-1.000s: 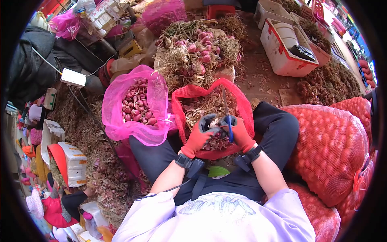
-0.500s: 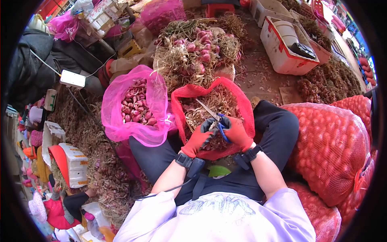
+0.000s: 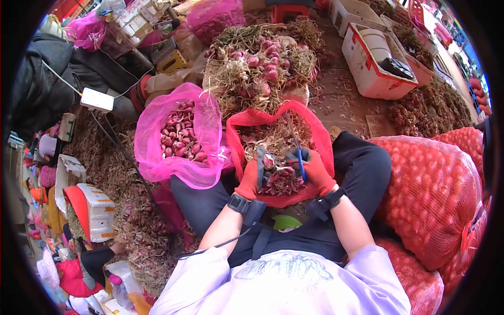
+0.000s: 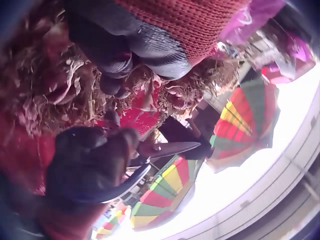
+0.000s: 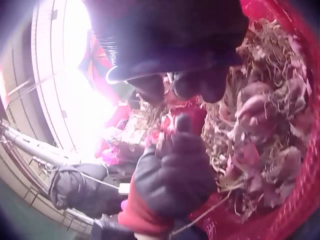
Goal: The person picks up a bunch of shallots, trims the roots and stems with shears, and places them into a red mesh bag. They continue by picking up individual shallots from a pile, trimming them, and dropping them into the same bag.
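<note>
The gloved left hand (image 3: 251,176) holds a small shallot (image 3: 269,161) between thumb and curled fingers, over the red mesh bag (image 3: 234,137). Just to its right, the gloved right hand (image 3: 317,170) grips blue-handled scissors (image 3: 301,164), their blades pointing up and away from the body. Dry skins and roots (image 3: 283,185) fill the bag below both hands. In the left wrist view a scissor blade (image 4: 175,149) shows beside the right hand (image 4: 87,162). The right wrist view shows the left hand (image 5: 172,175) curled, the held piece partly hidden.
A pink mesh bag (image 3: 144,142) of shallots (image 3: 179,134) stands to the left. Beyond the red bag lies a pile of shallots with dry stalks (image 3: 270,60). Full red net sacks (image 3: 428,191) lie at the right. A white foam box (image 3: 367,73) stands at the back right.
The scissors have swung from pointing up-left across the bag to nearly straight away from the body. The hands have moved slightly apart, the left hand turning more upright.
</note>
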Motion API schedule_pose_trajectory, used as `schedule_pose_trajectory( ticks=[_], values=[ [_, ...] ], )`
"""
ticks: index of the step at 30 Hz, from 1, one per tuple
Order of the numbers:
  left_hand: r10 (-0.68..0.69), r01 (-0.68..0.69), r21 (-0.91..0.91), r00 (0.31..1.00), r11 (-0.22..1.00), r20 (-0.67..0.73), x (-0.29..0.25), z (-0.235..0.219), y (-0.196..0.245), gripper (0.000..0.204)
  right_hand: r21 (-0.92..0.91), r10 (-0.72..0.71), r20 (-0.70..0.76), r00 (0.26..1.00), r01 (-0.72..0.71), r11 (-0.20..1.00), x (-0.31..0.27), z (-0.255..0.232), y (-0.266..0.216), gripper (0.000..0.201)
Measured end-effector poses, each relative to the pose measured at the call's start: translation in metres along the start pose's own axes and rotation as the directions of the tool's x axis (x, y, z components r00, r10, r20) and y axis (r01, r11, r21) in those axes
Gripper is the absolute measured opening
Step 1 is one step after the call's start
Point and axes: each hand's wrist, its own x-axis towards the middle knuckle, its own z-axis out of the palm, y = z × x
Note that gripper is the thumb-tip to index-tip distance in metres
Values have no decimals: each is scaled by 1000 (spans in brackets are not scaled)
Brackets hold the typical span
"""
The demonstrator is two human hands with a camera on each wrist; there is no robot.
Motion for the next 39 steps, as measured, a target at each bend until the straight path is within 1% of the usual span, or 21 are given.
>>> schedule_pose_trajectory(
  ticks=[2,3,6,7,10,11,14,16,17,18,21,22,23,26,28,30,34,35,36,38,39],
  values=[
    [38,-33,276,999,961,-14,-10,9,-2,35,195,-38,13,999,35,980,-5,2,-19,24],
    [51,-60,386,998,920,33,-9,7,-7,32,-88,-111,30,993,113,990,-4,1,-13,27],
    [53,-155,679,984,718,169,0,-11,-21,27,-54,-79,112,991,86,995,-5,5,4,26],
    [-27,-123,764,983,633,180,-2,-20,-14,29,-184,-67,72,995,79,980,-5,3,2,25],
    [-211,191,688,976,701,-56,-31,46,8,34,-177,-59,-2,998,58,982,-4,-4,0,23],
    [-158,121,602,987,789,9,-25,34,5,37,-237,-146,-56,988,129,963,-2,-3,-2,20],
    [-25,-12,363,995,932,98,-14,13,2,45,161,74,-204,976,-41,986,-6,-8,-15,19],
    [-19,-2,309,998,951,64,-19,28,11,49,318,80,-116,990,-40,947,-4,-15,-11,20],
    [22,-18,336,1000,942,-7,-22,42,11,53,346,79,-76,994,-48,937,-5,-14,-12,19],
    [51,-66,401,998,914,49,-18,35,5,53,373,78,-36,996,-59,926,-6,-13,-13,18],
    [95,-254,566,951,784,295,-24,32,0,47,152,23,41,999,-29,988,-6,-1,2,22],
    [86,-239,644,962,727,260,-21,26,-2,44,77,-18,43,999,15,997,-4,5,6,22],
    [81,-221,714,971,664,225,-14,16,-6,41,223,17,99,995,-39,974,-13,11,-35,25],
    [112,-201,871,979,448,168,-16,25,-1,27,423,238,129,963,-271,864,-9,-11,-23,26],
    [70,-164,905,986,392,148,-21,35,6,24,483,193,77,978,-206,851,-4,-16,-9,26],
    [110,-143,745,990,651,93,-3,1,-6,22,506,152,25,988,-143,851,-4,-20,-4,27],
    [165,-134,419,986,898,-37,-7,-5,14,23,189,138,-72,988,-122,974,-4,-31,3,29],
    [126,-110,236,991,966,-52,-11,0,21,23,-172,30,-97,995,-47,984,-5,-29,5,33],
    [151,-139,154,986,978,-67,-10,-4,25,22,-481,-57,-90,994,6,877,-7,-27,4,39],
    [193,-195,-6,976,981,-96,-7,-10,29,22,-657,16,11,1000,-5,754,-18,-13,-10,45],
    [303,-298,56,941,953,-151,-9,-7,27,21,-691,-27,30,999,40,722,-20,-7,-9,46]
  ],
)
